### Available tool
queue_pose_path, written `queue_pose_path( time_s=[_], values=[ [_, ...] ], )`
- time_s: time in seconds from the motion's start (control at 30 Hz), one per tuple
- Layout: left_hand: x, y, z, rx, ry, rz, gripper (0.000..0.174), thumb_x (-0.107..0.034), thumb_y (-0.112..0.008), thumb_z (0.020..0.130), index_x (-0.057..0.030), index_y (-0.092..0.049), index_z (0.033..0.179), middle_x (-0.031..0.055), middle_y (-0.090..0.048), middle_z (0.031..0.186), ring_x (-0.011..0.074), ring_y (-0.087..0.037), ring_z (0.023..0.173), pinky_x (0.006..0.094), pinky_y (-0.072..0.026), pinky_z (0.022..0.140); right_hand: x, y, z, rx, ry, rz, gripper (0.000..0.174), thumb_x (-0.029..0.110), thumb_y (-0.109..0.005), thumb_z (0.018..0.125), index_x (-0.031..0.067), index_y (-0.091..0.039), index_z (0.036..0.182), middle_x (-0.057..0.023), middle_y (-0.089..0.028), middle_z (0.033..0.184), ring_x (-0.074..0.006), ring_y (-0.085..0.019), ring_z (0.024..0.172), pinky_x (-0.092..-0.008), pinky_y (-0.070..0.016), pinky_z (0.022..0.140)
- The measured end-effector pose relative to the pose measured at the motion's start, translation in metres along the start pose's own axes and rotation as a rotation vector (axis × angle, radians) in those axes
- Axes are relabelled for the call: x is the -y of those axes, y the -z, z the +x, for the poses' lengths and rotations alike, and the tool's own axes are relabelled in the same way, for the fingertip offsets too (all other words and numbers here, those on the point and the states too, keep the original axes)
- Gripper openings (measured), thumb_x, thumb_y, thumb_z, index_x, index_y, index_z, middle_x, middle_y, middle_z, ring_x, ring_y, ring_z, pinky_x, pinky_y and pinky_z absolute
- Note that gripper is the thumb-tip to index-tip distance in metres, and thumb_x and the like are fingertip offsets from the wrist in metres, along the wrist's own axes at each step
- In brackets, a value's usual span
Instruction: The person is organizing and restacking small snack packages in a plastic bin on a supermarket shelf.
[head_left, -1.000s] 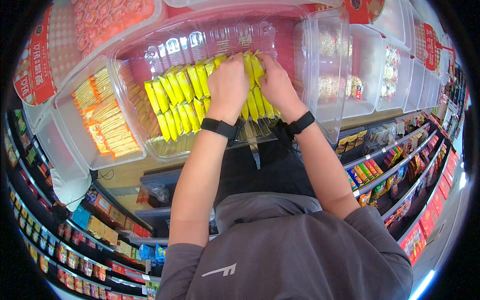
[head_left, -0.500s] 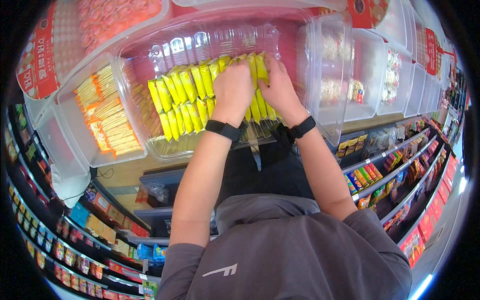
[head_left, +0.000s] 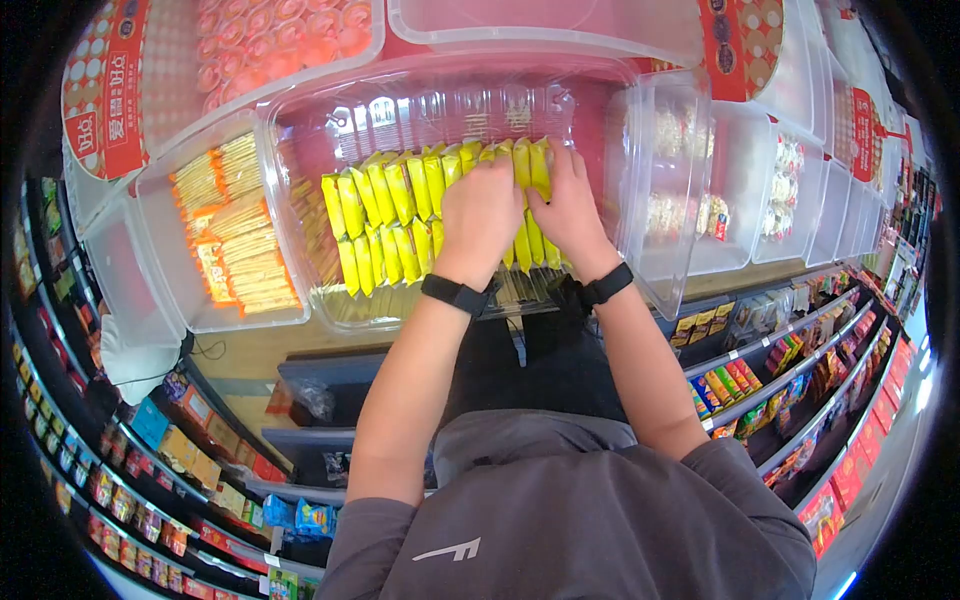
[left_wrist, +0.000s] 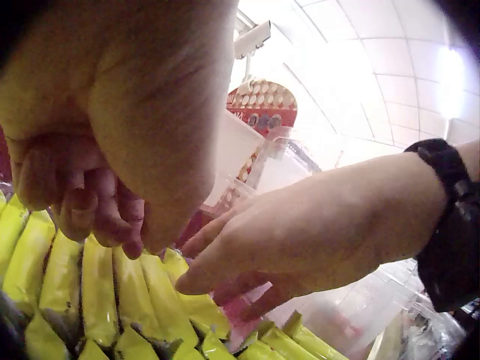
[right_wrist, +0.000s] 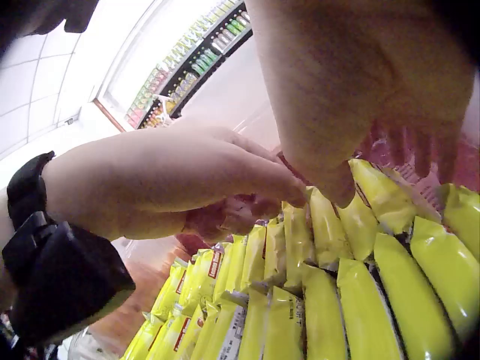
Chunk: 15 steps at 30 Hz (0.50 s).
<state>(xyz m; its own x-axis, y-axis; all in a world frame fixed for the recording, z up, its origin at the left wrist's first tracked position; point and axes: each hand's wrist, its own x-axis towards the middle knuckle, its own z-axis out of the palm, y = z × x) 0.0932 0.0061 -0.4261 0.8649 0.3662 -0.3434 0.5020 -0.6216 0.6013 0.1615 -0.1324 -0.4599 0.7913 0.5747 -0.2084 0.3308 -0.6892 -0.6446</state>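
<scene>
Yellow snack packets [head_left: 398,190] stand in two close rows inside a large clear plastic tub [head_left: 370,318]. The left hand [head_left: 482,215] bends over the back row, its curled fingers and thumb at the packet tops. In the left wrist view, those fingertips meet the upper ends of several packets [left_wrist: 97,292]. To its right, the right hand [head_left: 572,215] lies at the right end of the row. Its fingers reach down fairly straight behind the end packet [right_wrist: 379,191], with the thumb on the near side. Both wrists wear black straps.
Left of the tub stands a bin of orange-wrapped stick snacks [head_left: 240,235]. Right of it, clear bins hold white-wrapped sweets [head_left: 785,185]. Pink-topped cups [head_left: 280,45] fill a bin behind. Stocked shelves [head_left: 770,385] run below on both sides.
The tub and both hands appear lower and slightly further right as the head view shifts. The hands stay over the right part of the back row, and the packets stay in their two rows.
</scene>
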Motion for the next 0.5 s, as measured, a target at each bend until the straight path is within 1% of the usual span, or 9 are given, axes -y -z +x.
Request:
queue_pose_path(
  time_s=[0.1, 0.2, 0.3, 0.33, 0.43, 0.5],
  values=[
    [0.008, 0.016, -0.006, -0.022, 0.046, 0.002, 0.019, -0.018, -0.067, 0.085, -0.0024, -0.065, 0.096, 0.0216, -0.069, 0.089, 0.0406, -0.068, 0.083, 0.0519, -0.0543, 0.072, 0.005, 0.001, 0.004, -0.018, 0.041, -0.030, 0.069, 0.007, -0.070, 0.078, -0.0044, -0.040, 0.139, -0.0294, -0.050, 0.131, -0.0484, -0.048, 0.122, -0.0521, -0.0427, 0.105],
    [0.017, 0.033, -0.015, -0.022, 0.096, 0.044, 0.024, -0.019, -0.069, 0.085, -0.0003, -0.066, 0.100, 0.0235, -0.067, 0.099, 0.0410, -0.066, 0.093, 0.0506, -0.0538, 0.078, 0.015, 0.001, 0.005, -0.044, 0.035, -0.088, 0.066, 0.007, -0.069, 0.081, -0.0015, -0.042, 0.140, -0.0286, -0.048, 0.136, -0.0471, -0.046, 0.127, -0.0501, -0.0396, 0.109],
    [0.027, 0.052, -0.028, -0.141, 0.098, 0.205, 0.029, -0.018, -0.071, 0.083, 0.0038, -0.064, 0.101, 0.0243, -0.061, 0.111, 0.0408, -0.059, 0.104, 0.0487, -0.0521, 0.086, 0.034, 0.003, 0.008, -0.081, 0.095, -0.178, 0.064, 0.012, -0.070, 0.079, -0.0019, -0.045, 0.137, -0.0289, -0.048, 0.134, -0.0468, -0.047, 0.125, -0.0530, -0.0391, 0.109],
    [0.034, 0.054, -0.032, -0.128, 0.103, 0.276, 0.036, -0.018, -0.074, 0.081, 0.0062, -0.063, 0.105, 0.0200, -0.054, 0.115, 0.0372, -0.054, 0.109, 0.0462, -0.0524, 0.085, 0.040, 0.003, 0.009, -0.068, 0.103, -0.158, 0.063, 0.012, -0.070, 0.079, -0.0018, -0.046, 0.136, -0.0287, -0.048, 0.135, -0.0467, -0.047, 0.126, -0.0528, -0.0387, 0.110],
    [0.050, 0.053, -0.043, -0.150, 0.121, 0.317, 0.045, -0.018, -0.073, 0.080, 0.0078, -0.060, 0.115, 0.0192, -0.054, 0.117, 0.0364, -0.054, 0.110, 0.0463, -0.0524, 0.085, 0.057, 0.001, 0.011, -0.037, 0.125, -0.116, 0.061, 0.012, -0.070, 0.079, -0.0013, -0.048, 0.135, -0.0281, -0.048, 0.136, -0.0463, -0.046, 0.127, -0.0528, -0.0379, 0.111],
    [0.056, 0.047, -0.046, -0.149, 0.119, 0.319, 0.049, -0.017, -0.073, 0.080, 0.0081, -0.059, 0.119, 0.0185, -0.054, 0.117, 0.0361, -0.054, 0.110, 0.0463, -0.0525, 0.086, 0.065, -0.004, 0.013, -0.034, 0.144, -0.115, 0.060, 0.012, -0.070, 0.078, -0.0009, -0.049, 0.134, -0.0276, -0.048, 0.137, -0.0460, -0.046, 0.128, -0.0534, -0.0378, 0.111]
  ],
)
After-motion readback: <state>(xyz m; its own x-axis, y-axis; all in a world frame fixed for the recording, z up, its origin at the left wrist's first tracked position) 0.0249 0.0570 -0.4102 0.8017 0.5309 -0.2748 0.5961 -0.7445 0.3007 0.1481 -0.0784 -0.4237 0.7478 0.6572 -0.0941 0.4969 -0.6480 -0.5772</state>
